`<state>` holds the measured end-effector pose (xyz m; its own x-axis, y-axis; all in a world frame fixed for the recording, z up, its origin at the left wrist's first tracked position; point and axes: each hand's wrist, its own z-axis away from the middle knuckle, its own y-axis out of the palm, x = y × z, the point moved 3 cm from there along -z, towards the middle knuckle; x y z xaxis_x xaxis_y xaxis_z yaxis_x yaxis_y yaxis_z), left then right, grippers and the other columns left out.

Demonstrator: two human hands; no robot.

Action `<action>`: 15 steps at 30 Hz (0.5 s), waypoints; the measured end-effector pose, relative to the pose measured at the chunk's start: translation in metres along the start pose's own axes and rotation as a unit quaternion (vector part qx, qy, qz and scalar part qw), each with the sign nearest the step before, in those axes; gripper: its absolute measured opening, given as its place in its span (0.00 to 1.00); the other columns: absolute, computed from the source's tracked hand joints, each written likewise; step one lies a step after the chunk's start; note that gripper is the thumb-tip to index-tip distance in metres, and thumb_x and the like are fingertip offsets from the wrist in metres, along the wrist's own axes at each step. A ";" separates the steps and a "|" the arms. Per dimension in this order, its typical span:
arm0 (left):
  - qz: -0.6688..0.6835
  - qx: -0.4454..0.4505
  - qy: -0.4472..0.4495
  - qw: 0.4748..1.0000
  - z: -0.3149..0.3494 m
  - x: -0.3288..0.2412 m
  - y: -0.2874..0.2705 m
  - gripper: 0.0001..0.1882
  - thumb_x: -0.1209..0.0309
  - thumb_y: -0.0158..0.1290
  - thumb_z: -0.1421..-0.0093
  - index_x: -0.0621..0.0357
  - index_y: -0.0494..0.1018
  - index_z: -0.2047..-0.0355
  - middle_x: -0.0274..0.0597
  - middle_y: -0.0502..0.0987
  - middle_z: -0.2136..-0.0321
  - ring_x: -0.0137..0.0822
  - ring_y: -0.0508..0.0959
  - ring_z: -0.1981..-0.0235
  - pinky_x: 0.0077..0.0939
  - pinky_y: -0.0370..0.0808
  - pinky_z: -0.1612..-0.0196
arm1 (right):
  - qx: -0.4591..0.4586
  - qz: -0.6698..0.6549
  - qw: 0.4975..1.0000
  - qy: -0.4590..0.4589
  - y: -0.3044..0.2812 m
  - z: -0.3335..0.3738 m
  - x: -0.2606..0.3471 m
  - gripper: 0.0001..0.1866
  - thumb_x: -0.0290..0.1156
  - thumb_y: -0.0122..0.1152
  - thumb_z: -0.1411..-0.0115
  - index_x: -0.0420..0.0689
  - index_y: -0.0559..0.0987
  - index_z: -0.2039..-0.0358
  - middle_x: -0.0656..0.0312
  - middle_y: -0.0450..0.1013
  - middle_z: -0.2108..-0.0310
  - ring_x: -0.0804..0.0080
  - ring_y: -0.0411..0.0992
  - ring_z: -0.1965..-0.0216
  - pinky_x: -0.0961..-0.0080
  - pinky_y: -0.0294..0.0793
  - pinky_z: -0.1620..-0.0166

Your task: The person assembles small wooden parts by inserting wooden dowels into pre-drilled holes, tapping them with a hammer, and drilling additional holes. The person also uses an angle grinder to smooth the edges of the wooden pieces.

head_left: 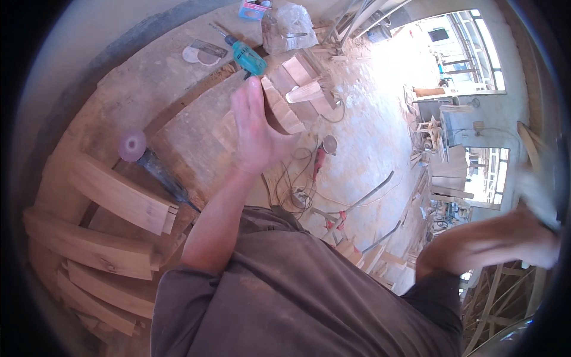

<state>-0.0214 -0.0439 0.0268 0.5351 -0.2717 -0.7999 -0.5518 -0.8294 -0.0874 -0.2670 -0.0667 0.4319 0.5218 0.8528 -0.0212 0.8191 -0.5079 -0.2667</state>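
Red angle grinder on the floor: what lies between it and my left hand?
In the head view, loops of thin dark cord show between your left hand and the red angle grinder.

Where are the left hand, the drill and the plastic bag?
Left hand (256, 138), head view: middle of the hand.
Drill (248, 58), head view: its teal body.
Plastic bag (290, 28), head view: its crumpled middle.

nothing legible here — any print on the small box (254, 10) is too blurred.
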 end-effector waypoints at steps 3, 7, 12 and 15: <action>-0.017 0.001 -0.001 1.000 -0.001 0.004 -0.003 0.63 0.70 0.75 0.64 0.68 0.50 0.30 0.60 0.66 0.44 0.61 0.67 0.47 0.54 0.65 0.42 | 0.224 0.121 0.957 0.137 0.042 0.115 -0.001 0.23 0.36 0.60 0.33 0.38 0.75 0.42 0.53 0.78 0.57 0.69 0.76 0.56 0.67 0.78 0.53; -0.011 -0.004 0.022 1.000 0.000 0.003 -0.003 0.65 0.69 0.75 0.64 0.68 0.48 0.30 0.59 0.66 0.44 0.61 0.66 0.46 0.55 0.65 0.42 | 0.562 0.024 0.740 0.370 0.084 0.192 0.023 0.24 0.28 0.72 0.45 0.38 0.76 0.48 0.53 0.79 0.65 0.65 0.77 0.65 0.64 0.78 0.59; -0.023 -0.011 0.037 0.999 0.003 0.002 -0.004 0.65 0.70 0.75 0.64 0.68 0.47 0.29 0.59 0.66 0.45 0.59 0.66 0.47 0.54 0.65 0.43 | 0.586 0.025 0.754 0.297 0.089 0.213 0.018 0.20 0.28 0.63 0.39 0.39 0.67 0.50 0.45 0.75 0.77 0.48 0.78 0.74 0.58 0.75 0.66; -0.027 -0.015 0.023 0.999 0.004 0.004 -0.004 0.64 0.70 0.75 0.63 0.68 0.48 0.30 0.58 0.66 0.46 0.59 0.67 0.49 0.54 0.66 0.44 | 0.572 -0.045 0.722 0.387 0.089 0.214 0.027 0.18 0.24 0.68 0.45 0.41 0.70 0.57 0.61 0.71 0.77 0.72 0.70 0.75 0.71 0.70 0.69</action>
<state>-0.0197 -0.0393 0.0219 0.5928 -0.2483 -0.7661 -0.5030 -0.8570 -0.1115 -0.2305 -0.0626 0.2010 0.8176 0.3283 0.4730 0.3570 0.3556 -0.8638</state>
